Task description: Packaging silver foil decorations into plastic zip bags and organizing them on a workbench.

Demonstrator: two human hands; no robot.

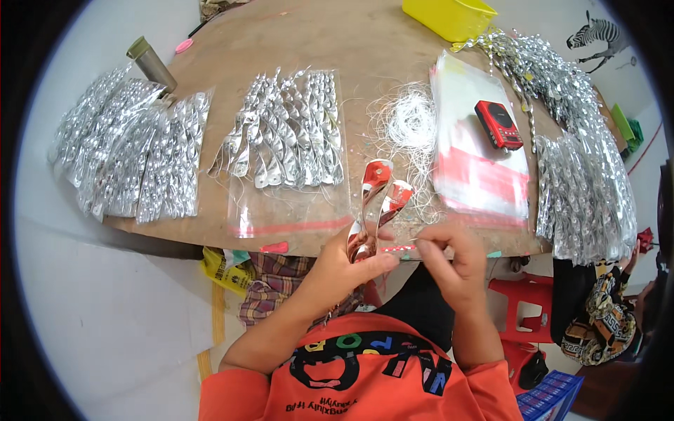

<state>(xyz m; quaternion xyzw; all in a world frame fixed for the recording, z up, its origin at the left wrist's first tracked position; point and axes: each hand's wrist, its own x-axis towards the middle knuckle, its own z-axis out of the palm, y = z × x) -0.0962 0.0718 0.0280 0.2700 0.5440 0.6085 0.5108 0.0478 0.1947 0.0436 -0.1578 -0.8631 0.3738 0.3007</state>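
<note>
My left hand (338, 272) is closed round a few shiny twisted metallic strips (395, 200), which stand up from the fist and reflect red. Close by on the right, my right hand (458, 265) has thumb and fingers pinched together; a thin thread may be between them, but it is too fine to be sure. Beyond both hands lies a tangle of white string (408, 116). Left of it, a row of silver twisted strips (298, 133) rests on a clear plastic bag (288, 214) with a red band.
On the table (302, 35) are bagged silver strips (172, 158) at left, a metal flask (151, 63), a stack of clear bags (467, 168) under a red radio-like device (499, 125), more silver strips (583, 189) at right and a yellow tub (449, 17). A red stool (516, 288) stands below.
</note>
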